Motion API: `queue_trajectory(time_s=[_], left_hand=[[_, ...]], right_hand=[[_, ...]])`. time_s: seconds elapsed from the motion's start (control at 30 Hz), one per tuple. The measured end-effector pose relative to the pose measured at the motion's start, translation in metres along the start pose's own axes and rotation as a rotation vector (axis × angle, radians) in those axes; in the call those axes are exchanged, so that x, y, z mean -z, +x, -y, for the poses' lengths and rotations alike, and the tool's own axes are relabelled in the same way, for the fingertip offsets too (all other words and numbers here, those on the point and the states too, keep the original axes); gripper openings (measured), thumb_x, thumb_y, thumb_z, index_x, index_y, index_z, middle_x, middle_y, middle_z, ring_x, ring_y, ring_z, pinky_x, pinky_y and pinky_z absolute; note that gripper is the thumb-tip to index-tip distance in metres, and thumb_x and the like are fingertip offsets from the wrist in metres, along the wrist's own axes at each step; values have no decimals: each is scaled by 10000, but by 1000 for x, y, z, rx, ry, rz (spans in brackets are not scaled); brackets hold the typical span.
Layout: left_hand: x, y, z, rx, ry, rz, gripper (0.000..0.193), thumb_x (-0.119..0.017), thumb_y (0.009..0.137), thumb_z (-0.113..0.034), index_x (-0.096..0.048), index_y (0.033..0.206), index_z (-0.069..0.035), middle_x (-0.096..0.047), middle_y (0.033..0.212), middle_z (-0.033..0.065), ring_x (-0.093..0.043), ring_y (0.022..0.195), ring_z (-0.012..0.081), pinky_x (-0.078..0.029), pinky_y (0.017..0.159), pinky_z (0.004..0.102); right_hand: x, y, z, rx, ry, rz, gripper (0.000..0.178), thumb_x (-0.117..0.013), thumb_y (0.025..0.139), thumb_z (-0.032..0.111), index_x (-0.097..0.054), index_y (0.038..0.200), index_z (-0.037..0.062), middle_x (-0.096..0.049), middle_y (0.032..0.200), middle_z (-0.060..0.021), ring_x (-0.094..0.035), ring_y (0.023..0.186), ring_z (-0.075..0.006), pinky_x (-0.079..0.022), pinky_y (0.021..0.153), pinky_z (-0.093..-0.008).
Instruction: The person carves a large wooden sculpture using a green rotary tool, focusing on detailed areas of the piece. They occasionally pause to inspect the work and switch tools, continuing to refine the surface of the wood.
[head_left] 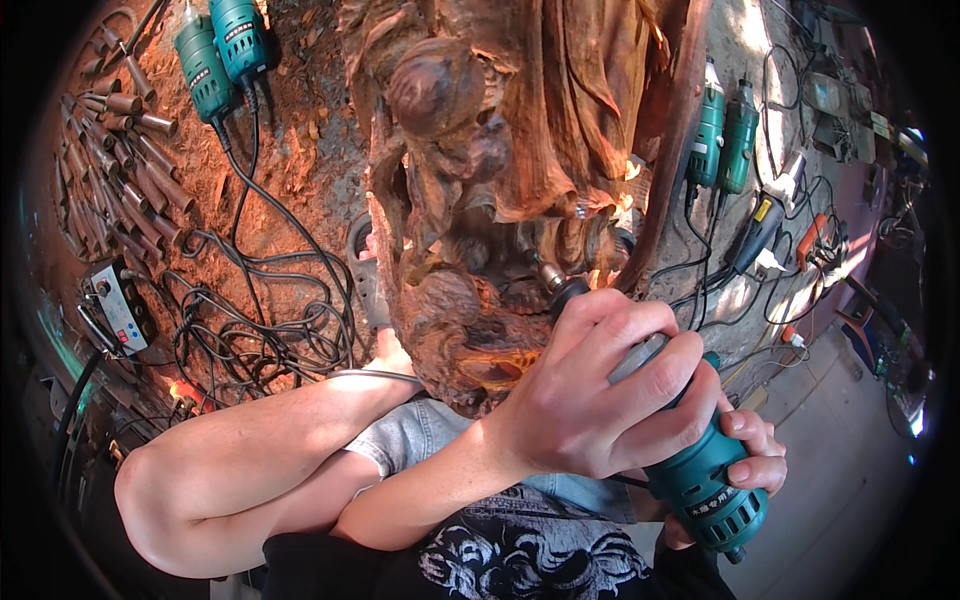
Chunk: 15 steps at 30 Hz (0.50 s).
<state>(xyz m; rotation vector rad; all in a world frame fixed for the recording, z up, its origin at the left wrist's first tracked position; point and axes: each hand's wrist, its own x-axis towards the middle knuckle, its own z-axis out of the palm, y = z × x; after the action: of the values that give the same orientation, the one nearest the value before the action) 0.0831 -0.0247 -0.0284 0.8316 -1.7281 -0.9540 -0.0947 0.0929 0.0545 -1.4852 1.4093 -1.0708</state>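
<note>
A reddish-brown wood carving (440, 90) with deep folds and rounded knobs rises in front of me. I hold a green electric die grinder (715, 500) at a slant, its metal tip (550, 274) reaching into a hollow low in the carving. Whether the bit touches the wood is hard to see. My left hand (600, 400) wraps over the grinder's front end, close to the carving. Around the rear of its green body curls my right hand (757, 458), partly hidden behind the tool.
Two green grinders (222, 60) lie far left, two more (722, 135) to the right beside a dark power tool (755, 230). Tangled black cables (270, 320) lie near a control box (120, 310). Many chisels or gouges (120, 170) are piled at left. Wood dust covers the ground.
</note>
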Motion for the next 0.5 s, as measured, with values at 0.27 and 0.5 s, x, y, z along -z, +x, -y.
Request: queue_trajectory(time_s=[0.27,0.5], left_hand=[[4,1,1,19,11,-29,288,-744,730,-209,-767,1015,-170,-698,1096,3,-683,952,228,-514,793,391],[0,3,-2,13,12,-37,276,-753,709,-212,-759,981,-161,-685,1052,-13,-685,932,219,-494,775,378]], right_hand=[[-21,14,-9,121,93,-211,605,-1052,578,133,-618,998,88,-662,1141,-267,-737,1081,-450,-603,1002,-576],[-6,-3,-9,76,87,-42,795,-1023,643,418,-511,1198,169,-553,1369,-184,-588,1290,-496,-479,1139,-614]])
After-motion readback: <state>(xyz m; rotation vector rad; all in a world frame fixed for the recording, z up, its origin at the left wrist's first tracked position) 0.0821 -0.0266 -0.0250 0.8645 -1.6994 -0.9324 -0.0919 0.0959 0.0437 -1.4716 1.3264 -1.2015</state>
